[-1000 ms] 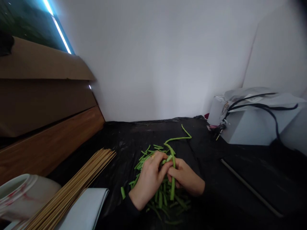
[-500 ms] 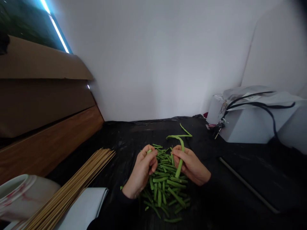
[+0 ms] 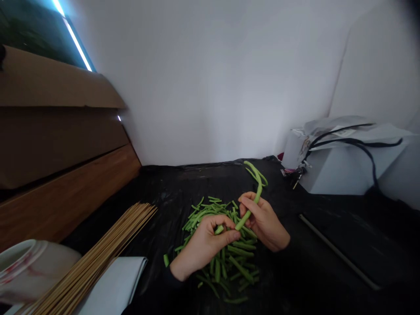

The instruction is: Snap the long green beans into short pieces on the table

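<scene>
My right hand [image 3: 266, 223] is closed round a long green bean [image 3: 256, 192] that curls up and away toward the wall. My left hand [image 3: 205, 245] pinches the bean's near end and also holds a short cut piece [image 3: 219, 229] between thumb and fingers. Both hands hover just over a pile of short cut bean pieces [image 3: 226, 258] spread on the black plastic sheet [image 3: 170, 197].
A bundle of bamboo skewers [image 3: 95, 258] lies at the left, beside a white bowl [image 3: 22, 271] and a pale sheet [image 3: 114, 284]. Brown boards [image 3: 65, 175] line the left side. A white box with black straps [image 3: 341, 162] stands at the right, with a thin rod [image 3: 337, 251] in front of it.
My hands had drawn apart with a snapped-off piece in the left. Now they have come together again, the left at the long bean's near end, and the bean's far part has curled upward.
</scene>
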`<action>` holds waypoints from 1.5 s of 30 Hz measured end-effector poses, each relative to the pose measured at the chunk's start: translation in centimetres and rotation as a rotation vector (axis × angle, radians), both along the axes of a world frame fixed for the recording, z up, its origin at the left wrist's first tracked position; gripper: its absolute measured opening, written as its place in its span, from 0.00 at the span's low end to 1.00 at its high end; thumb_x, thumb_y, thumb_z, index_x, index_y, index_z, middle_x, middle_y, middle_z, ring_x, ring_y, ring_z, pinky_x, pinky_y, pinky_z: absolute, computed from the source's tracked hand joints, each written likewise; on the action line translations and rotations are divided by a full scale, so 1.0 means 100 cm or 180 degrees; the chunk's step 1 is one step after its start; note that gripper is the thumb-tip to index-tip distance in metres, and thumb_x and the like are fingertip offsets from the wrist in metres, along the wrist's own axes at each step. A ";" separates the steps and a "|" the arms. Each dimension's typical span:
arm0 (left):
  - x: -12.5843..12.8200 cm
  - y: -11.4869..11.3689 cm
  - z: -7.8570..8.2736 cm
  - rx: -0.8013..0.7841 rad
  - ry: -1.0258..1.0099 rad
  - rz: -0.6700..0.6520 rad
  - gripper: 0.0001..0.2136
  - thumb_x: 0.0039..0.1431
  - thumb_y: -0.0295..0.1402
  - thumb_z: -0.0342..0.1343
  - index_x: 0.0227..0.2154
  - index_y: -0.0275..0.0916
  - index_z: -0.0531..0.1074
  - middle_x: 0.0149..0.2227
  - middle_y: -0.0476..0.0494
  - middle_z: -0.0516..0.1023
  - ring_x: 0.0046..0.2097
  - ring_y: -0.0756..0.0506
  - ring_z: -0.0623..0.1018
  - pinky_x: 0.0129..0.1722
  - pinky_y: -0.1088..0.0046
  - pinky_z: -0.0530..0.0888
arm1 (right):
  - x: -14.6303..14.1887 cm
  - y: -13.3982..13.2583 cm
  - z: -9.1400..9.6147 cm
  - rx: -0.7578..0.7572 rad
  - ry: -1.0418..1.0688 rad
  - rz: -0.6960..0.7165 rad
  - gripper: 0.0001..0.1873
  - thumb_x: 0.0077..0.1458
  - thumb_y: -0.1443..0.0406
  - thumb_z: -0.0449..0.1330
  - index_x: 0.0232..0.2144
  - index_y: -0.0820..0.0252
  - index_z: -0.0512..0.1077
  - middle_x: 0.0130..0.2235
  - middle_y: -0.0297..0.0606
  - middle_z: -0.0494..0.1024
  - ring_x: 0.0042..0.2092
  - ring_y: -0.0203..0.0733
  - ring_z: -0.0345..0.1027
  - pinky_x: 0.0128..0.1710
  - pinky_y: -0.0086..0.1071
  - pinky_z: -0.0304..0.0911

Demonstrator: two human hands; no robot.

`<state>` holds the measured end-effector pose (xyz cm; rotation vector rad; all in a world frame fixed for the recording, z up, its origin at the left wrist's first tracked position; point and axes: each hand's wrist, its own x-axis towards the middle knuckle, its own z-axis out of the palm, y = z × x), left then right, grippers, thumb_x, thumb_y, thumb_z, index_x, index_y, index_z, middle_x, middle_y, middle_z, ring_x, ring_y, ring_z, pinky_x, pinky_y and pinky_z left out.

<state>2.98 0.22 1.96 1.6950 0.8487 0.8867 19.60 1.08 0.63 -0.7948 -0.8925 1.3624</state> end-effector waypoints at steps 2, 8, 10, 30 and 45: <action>0.000 0.000 0.000 0.0065 -0.0015 0.0024 0.07 0.52 0.34 0.62 0.24 0.36 0.73 0.23 0.50 0.71 0.27 0.51 0.67 0.30 0.76 0.63 | 0.000 0.000 0.000 -0.0003 0.0022 0.0040 0.14 0.50 0.57 0.65 0.30 0.60 0.67 0.21 0.26 0.69 0.17 0.26 0.57 0.16 0.21 0.52; 0.000 -0.003 0.002 0.0221 0.0082 -0.0067 0.06 0.53 0.32 0.61 0.25 0.37 0.74 0.24 0.50 0.71 0.28 0.50 0.68 0.31 0.76 0.64 | 0.000 0.001 -0.002 -0.0068 0.0028 0.0112 0.14 0.51 0.56 0.65 0.31 0.60 0.68 0.21 0.27 0.69 0.17 0.27 0.57 0.15 0.22 0.52; 0.000 -0.003 0.003 0.0248 0.0086 -0.0077 0.05 0.54 0.32 0.61 0.26 0.37 0.75 0.24 0.50 0.71 0.29 0.50 0.68 0.31 0.75 0.64 | 0.000 0.002 -0.003 -0.0076 0.0016 0.0108 0.14 0.51 0.56 0.64 0.32 0.60 0.68 0.21 0.26 0.68 0.17 0.27 0.56 0.15 0.22 0.51; -0.006 -0.006 0.003 0.1781 0.1003 0.0366 0.08 0.60 0.26 0.50 0.31 0.40 0.74 0.28 0.47 0.75 0.31 0.48 0.73 0.33 0.74 0.66 | -0.005 -0.006 -0.002 0.0129 -0.0502 0.0790 0.12 0.55 0.57 0.60 0.28 0.59 0.65 0.16 0.24 0.64 0.14 0.26 0.50 0.13 0.22 0.43; -0.006 0.005 0.003 0.1434 -0.0016 0.0979 0.04 0.55 0.30 0.61 0.30 0.40 0.81 0.30 0.45 0.81 0.32 0.46 0.76 0.35 0.72 0.70 | -0.008 -0.008 -0.006 0.0160 -0.0679 0.1022 0.12 0.56 0.58 0.60 0.28 0.60 0.66 0.17 0.25 0.67 0.14 0.25 0.52 0.13 0.20 0.47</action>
